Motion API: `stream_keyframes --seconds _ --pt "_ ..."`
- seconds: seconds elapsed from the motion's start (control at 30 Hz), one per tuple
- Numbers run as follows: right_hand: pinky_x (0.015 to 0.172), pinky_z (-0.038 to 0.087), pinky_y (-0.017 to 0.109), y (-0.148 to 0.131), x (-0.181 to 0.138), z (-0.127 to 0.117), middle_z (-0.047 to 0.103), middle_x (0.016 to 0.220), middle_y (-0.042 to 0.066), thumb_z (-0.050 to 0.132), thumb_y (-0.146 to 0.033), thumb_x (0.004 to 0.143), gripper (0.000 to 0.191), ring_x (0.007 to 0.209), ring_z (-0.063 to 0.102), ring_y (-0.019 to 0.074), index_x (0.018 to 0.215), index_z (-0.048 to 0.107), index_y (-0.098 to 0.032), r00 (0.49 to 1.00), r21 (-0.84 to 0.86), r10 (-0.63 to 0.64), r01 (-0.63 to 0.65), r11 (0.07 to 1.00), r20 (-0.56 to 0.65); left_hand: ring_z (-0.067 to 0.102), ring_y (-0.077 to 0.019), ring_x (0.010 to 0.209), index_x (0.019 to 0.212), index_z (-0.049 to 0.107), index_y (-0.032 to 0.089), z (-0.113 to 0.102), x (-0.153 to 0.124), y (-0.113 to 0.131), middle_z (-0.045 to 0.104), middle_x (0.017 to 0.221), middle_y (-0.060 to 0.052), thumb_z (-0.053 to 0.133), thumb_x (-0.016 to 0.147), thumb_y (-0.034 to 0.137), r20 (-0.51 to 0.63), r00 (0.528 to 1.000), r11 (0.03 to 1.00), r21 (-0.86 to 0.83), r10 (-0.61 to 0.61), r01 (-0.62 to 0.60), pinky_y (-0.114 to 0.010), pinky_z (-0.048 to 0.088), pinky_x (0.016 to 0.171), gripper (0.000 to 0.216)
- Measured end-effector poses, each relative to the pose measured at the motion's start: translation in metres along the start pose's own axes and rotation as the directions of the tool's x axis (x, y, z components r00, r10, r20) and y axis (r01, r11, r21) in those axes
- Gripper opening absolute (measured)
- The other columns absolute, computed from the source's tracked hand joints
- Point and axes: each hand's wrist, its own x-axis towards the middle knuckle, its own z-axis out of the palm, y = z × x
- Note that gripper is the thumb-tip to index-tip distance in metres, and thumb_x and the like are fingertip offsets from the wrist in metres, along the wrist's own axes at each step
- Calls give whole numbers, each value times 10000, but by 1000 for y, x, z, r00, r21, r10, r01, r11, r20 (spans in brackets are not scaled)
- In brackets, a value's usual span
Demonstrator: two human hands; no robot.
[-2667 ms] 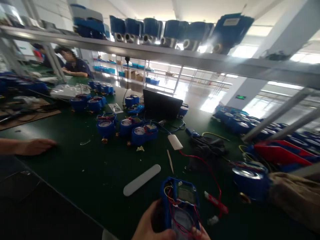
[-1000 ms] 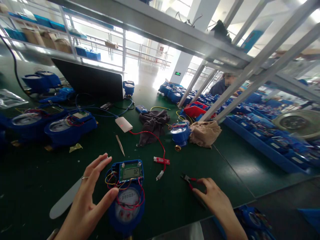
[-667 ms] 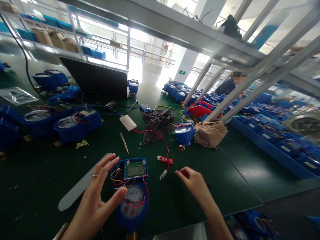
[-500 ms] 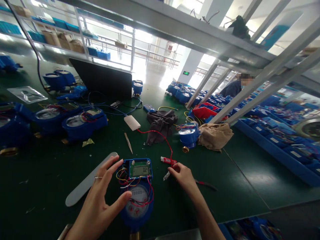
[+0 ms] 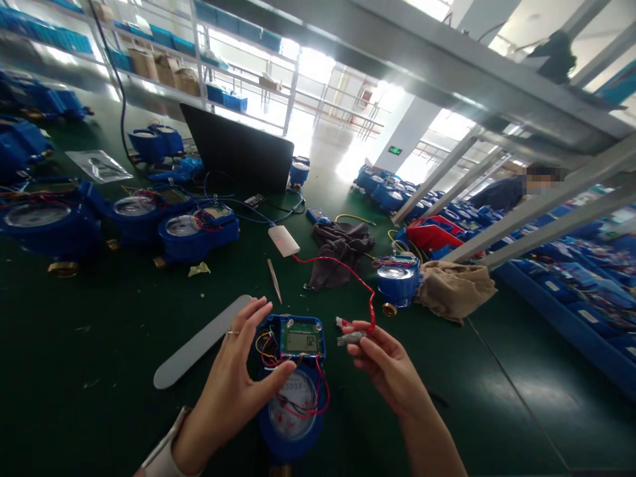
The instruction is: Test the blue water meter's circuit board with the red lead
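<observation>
Basically, blue meter (image 5: pixel 288 424) sits toward the desk's (image 5: pixel 114 424) near edge; left hand (image 5: pixel 246 377) rests against it, grip slack, fingers spread, probably steadying. Right hand's (image 5: pixel 385 363) grip pinches grey connector (image 5: pixel 352 338), likely keeping pins (image 5: pixel 340 341) clear. Loose red wires (image 5: pixel 328 391) obstruct; white box (image 5: pixel 284 241) toward far edge.

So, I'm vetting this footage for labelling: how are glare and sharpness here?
Head view, background: the windows blow out to white, with glare on the floor; head view, foreground: the near meter has a legible display but softer dial digits.
</observation>
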Motion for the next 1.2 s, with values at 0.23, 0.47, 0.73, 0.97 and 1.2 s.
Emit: stream_keyframes --seconds 0.23,0.47,0.73,0.97,1.2 --pt "642 586 217 -3 -11 18 723 984 54 682 -314 830 160 769 681 152 967 701 -233 946 -456 -303 319 831 110 297 -295 1397 1325 411 341 8 7 -3 370 1484 -49 639 791 411 105 993 986 -156 -48 64 -583 271 1131 585" --pt "646 575 185 -16 -18 29 734 911 22 627 -268 858 117 723 694 140 952 684 -227 907 -718 -339 407 564 248 375 -265 1360 1255 487 366 6 6 0 450 1420 -23 654 773 342 146 984 952 -273 -98 135 -520 359 1103 511" --pt "626 606 234 -20 -17 28 730 910 35 635 -310 850 141 688 697 169 947 689 -224 944 -757 -246 325 566 220 419 -257 1332 1255 482 354 8 5 1 461 1398 -38 660 773 299 138 987 948 -295 -81 119 -469 417 1072 517" --pt "614 599 231 -25 -17 30 727 855 30 649 -306 832 141 667 688 169 936 703 -229 950 -775 -217 310 551 227 437 -255 1315 1240 492 344 7 6 3 482 1372 -40 659 767 282 144 986 943 -307 -88 129 -454 448 1046 505" --pt "600 582 228 -25 -17 27 723 853 17 637 -323 846 148 667 685 168 956 696 -243 963 -801 -163 269 534 215 456 -257 1292 1234 503 314 10 7 2 505 1338 -59 657 762 256 120 991 941 -325 -58 94 -477 426 1057 499"
